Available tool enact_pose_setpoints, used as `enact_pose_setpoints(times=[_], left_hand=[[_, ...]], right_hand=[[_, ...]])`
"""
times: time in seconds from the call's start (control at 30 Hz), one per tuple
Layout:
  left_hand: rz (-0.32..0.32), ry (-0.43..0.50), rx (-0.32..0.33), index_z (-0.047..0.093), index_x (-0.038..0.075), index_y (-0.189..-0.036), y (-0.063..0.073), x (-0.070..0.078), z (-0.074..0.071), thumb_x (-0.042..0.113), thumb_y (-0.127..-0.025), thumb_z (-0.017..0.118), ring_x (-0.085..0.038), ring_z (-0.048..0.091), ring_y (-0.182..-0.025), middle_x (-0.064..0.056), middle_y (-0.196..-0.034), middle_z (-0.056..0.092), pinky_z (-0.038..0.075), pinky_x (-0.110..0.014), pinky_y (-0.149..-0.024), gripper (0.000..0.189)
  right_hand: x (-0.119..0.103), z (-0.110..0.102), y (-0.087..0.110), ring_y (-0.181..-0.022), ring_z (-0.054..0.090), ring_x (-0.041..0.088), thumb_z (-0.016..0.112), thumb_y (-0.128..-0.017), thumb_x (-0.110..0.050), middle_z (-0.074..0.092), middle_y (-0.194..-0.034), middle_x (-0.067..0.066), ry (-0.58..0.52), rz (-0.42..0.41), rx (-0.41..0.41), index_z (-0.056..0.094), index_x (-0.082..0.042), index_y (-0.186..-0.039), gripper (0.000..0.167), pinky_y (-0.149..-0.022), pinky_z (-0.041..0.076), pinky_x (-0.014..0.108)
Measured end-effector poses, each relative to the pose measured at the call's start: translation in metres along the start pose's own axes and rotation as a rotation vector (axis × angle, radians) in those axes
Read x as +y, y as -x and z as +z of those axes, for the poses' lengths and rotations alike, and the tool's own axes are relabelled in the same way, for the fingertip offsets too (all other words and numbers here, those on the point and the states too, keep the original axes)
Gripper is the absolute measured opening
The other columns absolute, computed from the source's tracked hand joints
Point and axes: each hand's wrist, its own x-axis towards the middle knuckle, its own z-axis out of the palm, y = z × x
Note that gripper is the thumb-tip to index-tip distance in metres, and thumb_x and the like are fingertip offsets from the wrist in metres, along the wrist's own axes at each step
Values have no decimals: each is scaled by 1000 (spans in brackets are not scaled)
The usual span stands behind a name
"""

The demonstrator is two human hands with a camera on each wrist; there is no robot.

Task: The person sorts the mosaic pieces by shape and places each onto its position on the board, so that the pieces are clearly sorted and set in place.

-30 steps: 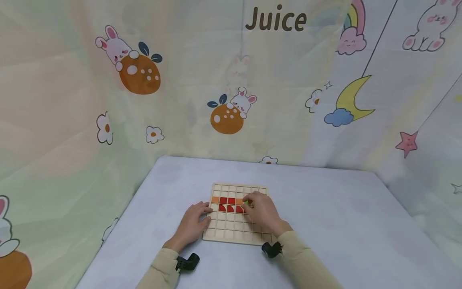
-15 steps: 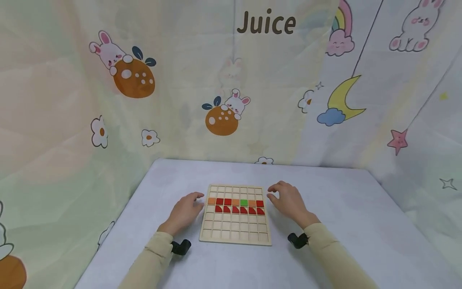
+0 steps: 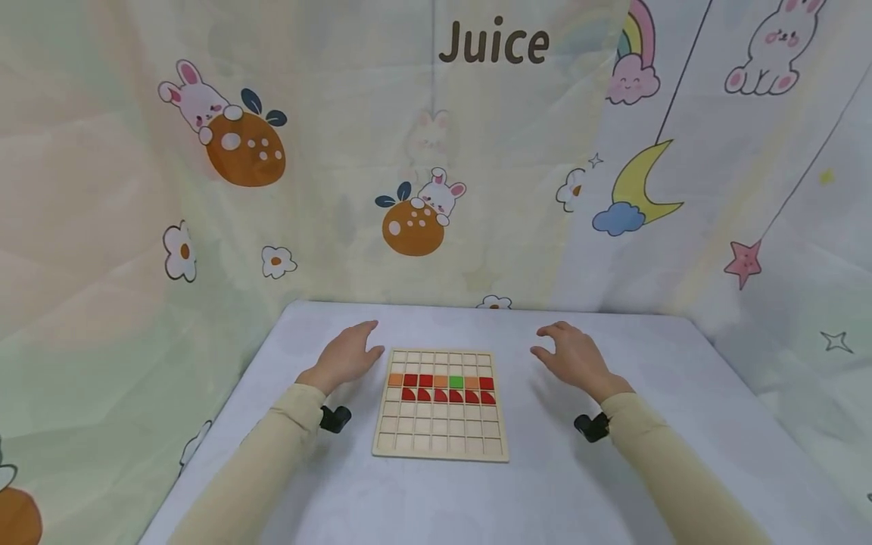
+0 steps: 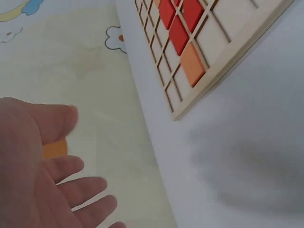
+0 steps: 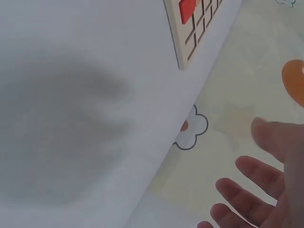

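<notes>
A wooden grid board [image 3: 443,443] lies flat on the white table. One row holds square tiles in orange, red and green, among them a green tile [image 3: 456,382] and, at the left end, an orange tile [image 4: 192,64]. Below that row runs another with several red curved-edge tiles [image 3: 439,395]. My left hand [image 3: 344,354] hovers off the board's far left corner, fingers apart and holding nothing. Off to the right of the board, my right hand [image 3: 575,356] is raised above the table, its fingers loosely bent and nothing between them. Neither hand touches the board.
The white tabletop [image 3: 613,484] surrounds the board on every side. Behind it hangs a cloth backdrop [image 3: 341,250] with printed rabbits, flowers and a moon. A small black wrist camera [image 3: 335,418] sits on the left wrist, another black camera [image 3: 591,428] on the right.
My right hand has left the board, moving right and up; the green tile now shows uncovered in its row. My left hand has drawn away from the board's left edge and lifted.
</notes>
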Motion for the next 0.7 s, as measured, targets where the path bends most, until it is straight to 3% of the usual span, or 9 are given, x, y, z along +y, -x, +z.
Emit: enact_pose_setpoints(times=[0.1, 0.3, 0.5, 0.7], left_hand=[[31, -73, 8, 37, -1, -148, -6, 6, -11, 42, -99, 53, -39, 32, -142, -22, -152, 36, 27, -56, -117, 67], [16, -156, -32, 32, 2, -151, -13, 21, -27, 57, -100, 39, -43, 17, -146, -23, -158, 24, 8, -64, -118, 76], [51, -206, -50, 28, 6, -153, -12, 36, -32, 62, -100, 31, -40, 5, -149, -21, -161, 15, 0, -63, -119, 78], [71, -253, -1, 26, 6, -154, -10, 45, -35, 63, -99, 31, -39, 3, -149, -21, -161, 13, -4, -62, -119, 80]], right_hand=[[-2, -3, -2, -119, 53, 43, 68, -92, -35, 55, -133, 26, 23, 4, -16, 58, 2, -130, 54, -99, 45, 62], [-12, -12, -9, -132, 38, 50, 55, -95, -52, 39, -145, 33, 69, 17, -75, 41, 7, -143, 77, -109, 33, 65], [-26, -27, -13, -136, 27, 56, 46, -97, -57, 26, -150, 37, 98, 53, -170, 34, 9, -146, 83, -110, 24, 70], [-33, -32, -14, -138, 16, 59, 47, -95, -60, 6, -156, 35, 104, 68, -167, 24, 5, -151, 89, -111, 16, 73]])
